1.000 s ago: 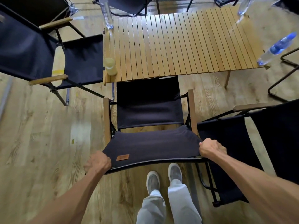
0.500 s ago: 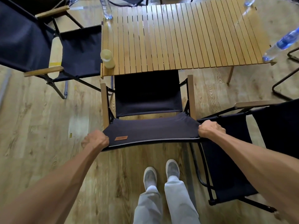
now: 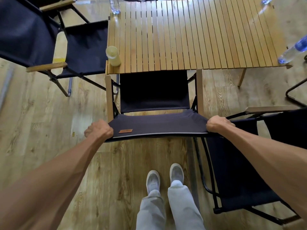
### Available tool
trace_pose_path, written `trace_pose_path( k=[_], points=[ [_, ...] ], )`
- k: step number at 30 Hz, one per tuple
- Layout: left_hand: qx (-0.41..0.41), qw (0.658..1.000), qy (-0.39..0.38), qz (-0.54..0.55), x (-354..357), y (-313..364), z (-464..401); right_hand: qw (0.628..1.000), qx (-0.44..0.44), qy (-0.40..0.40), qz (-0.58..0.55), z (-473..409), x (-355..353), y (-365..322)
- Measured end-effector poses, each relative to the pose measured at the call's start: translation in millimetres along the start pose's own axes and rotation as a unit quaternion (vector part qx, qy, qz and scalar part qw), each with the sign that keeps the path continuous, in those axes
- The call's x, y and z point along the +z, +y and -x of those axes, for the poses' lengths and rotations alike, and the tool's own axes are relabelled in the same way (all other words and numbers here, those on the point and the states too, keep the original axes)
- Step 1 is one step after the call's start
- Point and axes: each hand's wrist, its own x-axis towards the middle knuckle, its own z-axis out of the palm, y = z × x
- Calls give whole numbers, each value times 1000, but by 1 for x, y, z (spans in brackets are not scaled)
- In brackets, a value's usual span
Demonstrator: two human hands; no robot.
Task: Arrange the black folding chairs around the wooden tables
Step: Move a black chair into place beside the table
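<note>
- The person stands on the wooden floor (image 3: 41, 113), both arms stretched out to a black folding chair (image 3: 154, 92) straight ahead.
- The left hand (image 3: 99, 129) grips the left end of the chair's top back edge, its fingers curled round the fabric and bar.
- The right hand (image 3: 219, 124) grips the right end of the same edge, fingers wrapped over it in the same way.
- The chair faces the slatted wooden desk (image 3: 191, 35); its seat reaches the desk's near edge and its two wooden armrests point toward it.
- A second black chair (image 3: 79, 47) sits at the left end of the desk, turned in toward it.
- A third black chair (image 3: 240, 171) stands to the right, close beside the gripped one and near the person's right arm.
- On the desk's near left corner stands a pale yellowish bottle (image 3: 113, 55).
- A clear bottle (image 3: 114, 5) stands at the far left corner, and a blue-labelled bottle (image 3: 294, 49) leans at the near right corner.
- Pale shoes (image 3: 164, 178) and light trousers show below, just behind the chair.
</note>
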Motion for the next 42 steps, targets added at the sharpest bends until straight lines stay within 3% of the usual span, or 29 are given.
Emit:
trace_pose_path(
  k=[8, 13, 18, 24, 31, 36, 42],
  points=[
    [25, 999, 1, -27, -4, -3, 4, 999, -16, -46, 4, 16, 9, 11],
    [40, 999, -19, -15, -1, -9, 9, 999, -33, 3, 0, 27, 5, 10],
    [106, 990, 36, -83, -5, 6, 34, 994, -82, 76, 4, 39, -4, 12],
    [220, 971, 75, -60, -17, 72, 100, 991, -104, 79, 11, 57, -17, 45],
    [289, 954, 77, -29, -3, 154, 211, 986, -138, 91, 13, 55, -42, 123],
    [274, 959, 70, -24, 36, 205, 306, 977, -184, 106, 18, 39, -44, 217],
    [251, 968, 4, 5, 102, 268, 427, 970, -204, 107, 72, 19, -40, 358]
  ],
)
